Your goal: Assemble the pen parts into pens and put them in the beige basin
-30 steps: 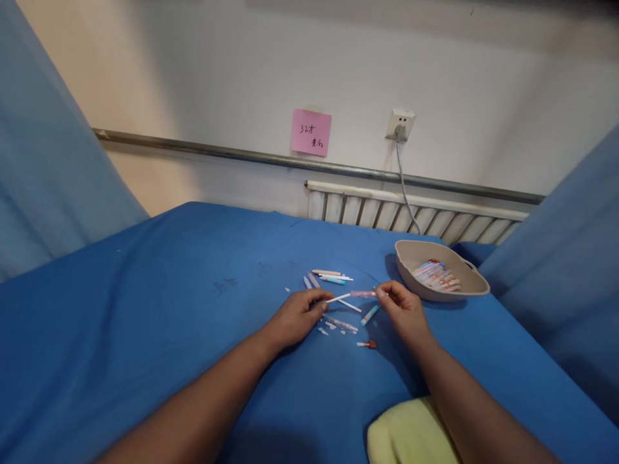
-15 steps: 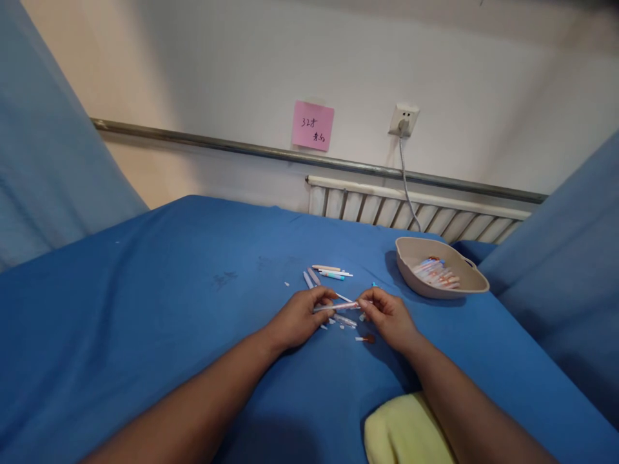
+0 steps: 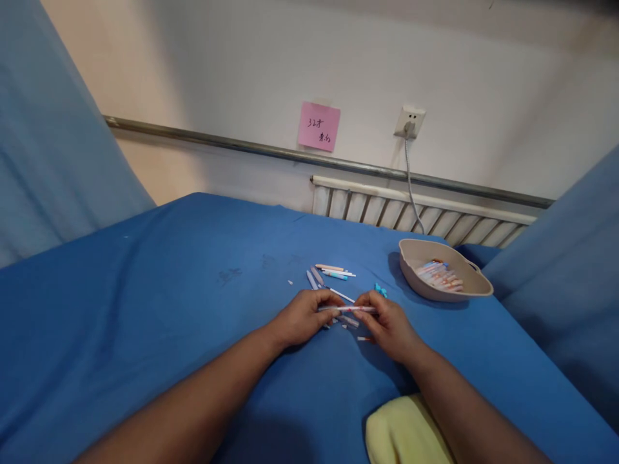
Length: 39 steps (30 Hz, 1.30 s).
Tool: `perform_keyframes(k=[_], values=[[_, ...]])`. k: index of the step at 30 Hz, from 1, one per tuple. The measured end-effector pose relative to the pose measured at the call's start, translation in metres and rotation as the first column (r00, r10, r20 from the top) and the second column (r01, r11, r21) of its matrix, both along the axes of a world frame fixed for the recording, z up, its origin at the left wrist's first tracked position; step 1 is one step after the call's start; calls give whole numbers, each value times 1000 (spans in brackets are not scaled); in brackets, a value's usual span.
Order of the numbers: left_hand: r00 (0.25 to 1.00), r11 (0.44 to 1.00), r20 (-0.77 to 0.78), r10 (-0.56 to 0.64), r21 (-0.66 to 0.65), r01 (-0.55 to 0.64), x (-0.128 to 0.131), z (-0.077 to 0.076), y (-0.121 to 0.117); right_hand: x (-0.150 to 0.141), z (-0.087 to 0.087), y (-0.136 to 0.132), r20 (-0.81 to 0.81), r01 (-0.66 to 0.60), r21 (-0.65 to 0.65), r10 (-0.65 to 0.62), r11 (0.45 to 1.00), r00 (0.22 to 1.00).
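Note:
A slim whitish pen [image 3: 349, 309] with reddish marks lies level between my hands. My left hand [image 3: 304, 317] pinches its left end between thumb and fingers. Around the right part of it, the fingers of my right hand [image 3: 393, 327] are closed. Just beyond the hands, a thin white stick [image 3: 341, 294] rests on the blue sheet, with several pen parts [image 3: 334, 275] behind it. A clear pen barrel [image 3: 348, 320] shows below the held pen, among small pale pieces. A bright blue ornament [image 3: 380, 290] sits past my right hand, which partly covers a small white-and-orange piece [image 3: 363, 339].
To the right, a beige basin [image 3: 476, 285] holds a bundle of pens [image 3: 440, 276]. A yellow cloth [image 3: 405, 430] lies by my right forearm. Behind the blue-covered surface [image 3: 193, 270] are a radiator [image 3: 377, 207], a metal rail [image 3: 251, 147] and a plugged-in cord [image 3: 410, 174].
My right hand has shifted along the pen, and its fingers now wrap over the right end. The pen lies more level. The blue ornament shows more fully; the orange piece is more covered.

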<state>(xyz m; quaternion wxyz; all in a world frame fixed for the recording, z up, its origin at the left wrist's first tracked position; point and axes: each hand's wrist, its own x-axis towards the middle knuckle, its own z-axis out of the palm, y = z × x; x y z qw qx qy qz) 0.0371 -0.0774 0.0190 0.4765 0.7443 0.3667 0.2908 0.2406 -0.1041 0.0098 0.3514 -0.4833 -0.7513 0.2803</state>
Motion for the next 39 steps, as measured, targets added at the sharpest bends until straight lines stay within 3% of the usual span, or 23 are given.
perform_keyframes(k=[6, 10, 15, 23, 32, 36, 39], values=[[999, 988, -52, -14, 152, 22, 1, 1, -4, 1, -14, 7, -32, 41, -109, -45, 993, 998], [1000, 997, -24, 2, 72, -1, 2, -2, -1, -1, -11, 5, -106, 39, -63, -45, 997, 993], [999, 997, 37, -2, -74, 5, 2, -4, 1, 2, 3, 2, 104, -21, 156, 5, 988, 995], [998, 998, -15, -68, -3, 68, 1, 0, -3, 7, 7, 3, 417, -46, 183, -35, 982, 908], [990, 994, -113, -86, 62, 93, -1, 1, -1, 4, 5, -2, 359, -82, 222, -3, 972, 933], [982, 973, -181, -44, 213, 83, -1, -1, -2, 4, 1, 1, 387, -82, 140, 21, 987, 922], [985, 977, -168, -46, 198, 80, 0, -2, -2, 4, -1, 1, 368, -68, 96, 28, 993, 929]])
